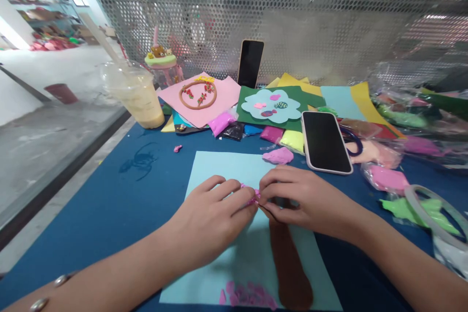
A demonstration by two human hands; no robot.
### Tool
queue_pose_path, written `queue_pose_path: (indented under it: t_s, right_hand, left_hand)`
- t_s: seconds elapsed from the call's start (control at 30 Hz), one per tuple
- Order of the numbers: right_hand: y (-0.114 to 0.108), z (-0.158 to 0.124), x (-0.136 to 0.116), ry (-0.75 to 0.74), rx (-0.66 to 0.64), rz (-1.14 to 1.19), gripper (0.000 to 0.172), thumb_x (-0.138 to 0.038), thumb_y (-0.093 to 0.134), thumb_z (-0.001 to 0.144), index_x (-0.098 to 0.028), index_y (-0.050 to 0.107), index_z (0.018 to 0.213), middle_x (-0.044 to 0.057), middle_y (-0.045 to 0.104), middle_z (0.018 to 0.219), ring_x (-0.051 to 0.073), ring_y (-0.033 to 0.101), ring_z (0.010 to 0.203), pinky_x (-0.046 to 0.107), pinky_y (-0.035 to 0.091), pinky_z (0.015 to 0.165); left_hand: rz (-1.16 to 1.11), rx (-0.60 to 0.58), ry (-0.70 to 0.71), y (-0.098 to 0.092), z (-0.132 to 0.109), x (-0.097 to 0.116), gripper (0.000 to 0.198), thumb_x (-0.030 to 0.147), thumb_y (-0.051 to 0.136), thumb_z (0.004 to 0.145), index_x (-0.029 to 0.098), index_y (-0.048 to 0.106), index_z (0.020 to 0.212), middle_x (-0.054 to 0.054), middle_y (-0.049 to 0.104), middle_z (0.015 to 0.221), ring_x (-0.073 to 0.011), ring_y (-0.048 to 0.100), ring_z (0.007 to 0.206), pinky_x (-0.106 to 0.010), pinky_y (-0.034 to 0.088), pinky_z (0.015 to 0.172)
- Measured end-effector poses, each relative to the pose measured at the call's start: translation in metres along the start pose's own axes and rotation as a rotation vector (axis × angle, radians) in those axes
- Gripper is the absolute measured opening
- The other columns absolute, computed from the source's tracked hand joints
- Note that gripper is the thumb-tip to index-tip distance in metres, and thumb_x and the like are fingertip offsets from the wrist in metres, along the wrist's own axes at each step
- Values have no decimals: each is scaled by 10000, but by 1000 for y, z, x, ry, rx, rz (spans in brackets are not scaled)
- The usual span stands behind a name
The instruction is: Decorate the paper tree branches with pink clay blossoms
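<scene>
A light blue sheet of paper (215, 170) lies in front of me, with a long brown trunk-like shape (290, 268) on its right half. My left hand (219, 214) rests over the sheet, fingers bent and pressed together; its thumb and whatever it may grip are hidden. Facing it, my right hand (296, 197) pinches at pink modelling clay (253, 197) where the fingertips of both hands meet, near the top of the brown shape. Several small pink clay bits (248, 295) lie along the sheet's lower edge. A larger lump of pink clay (278, 156) sits at its upper edge.
A drink cup (137, 95) with a straw stands back left. Behind the sheet are a pink card (226, 90), a green card (243, 107) and bagged clay (292, 141). A phone (325, 141) lies right; another phone (250, 63) leans on perforated metal. A tape roll (417, 200) is far right.
</scene>
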State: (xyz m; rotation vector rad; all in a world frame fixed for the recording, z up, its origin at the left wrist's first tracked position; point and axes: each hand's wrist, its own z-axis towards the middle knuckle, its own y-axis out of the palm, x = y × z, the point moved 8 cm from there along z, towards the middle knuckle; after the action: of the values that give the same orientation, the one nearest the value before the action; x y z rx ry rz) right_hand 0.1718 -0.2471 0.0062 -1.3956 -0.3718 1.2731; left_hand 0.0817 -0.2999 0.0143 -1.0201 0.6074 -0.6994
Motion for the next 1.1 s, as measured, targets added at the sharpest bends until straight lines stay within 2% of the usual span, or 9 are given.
queue_pose_path:
  t_s: [0.3,0.57,0.67,0.9,1.1]
  right_hand:
    - [-2,1,-4,-42,10,-26,125,-126,548,845,-191,653,864,22,649,911,144,581,821,272,463,763]
    - [1,0,-7,-97,0,-114,159,-147,522,866,-197,673,852,33,656,925,147,587,805,266,461,726]
    - [-1,0,-7,-85,12,-114,158,-123,525,848,-191,666,833,28,654,914,149,587,803,269,457,730]
    - [-8,0,-5,-33,61,-55,156,-97,537,817,-180,666,845,29,641,889,151,576,803,265,453,717]
    - [-12,2,-1,14,92,-10,158,-86,530,796,-182,650,834,44,637,877,168,587,815,273,465,723]
  left_hand:
    - [-58,58,-17,-7,-1,-1,224,133,424,908,180,640,946,-36,668,979,-181,595,866,-324,457,715]
    - [-21,41,3,-2,1,2,210,125,448,903,187,637,972,-33,666,956,-169,602,873,-317,472,726]
    - [-38,62,-1,-4,0,1,185,130,466,896,185,640,922,-35,666,958,-176,599,866,-321,460,721]
    - [-25,96,-86,-4,2,-3,119,163,553,864,170,622,960,-36,658,1000,-177,584,861,-319,438,715]
    - [74,83,-5,-1,9,6,124,114,523,875,157,638,893,-23,663,920,-171,588,846,-315,434,698]
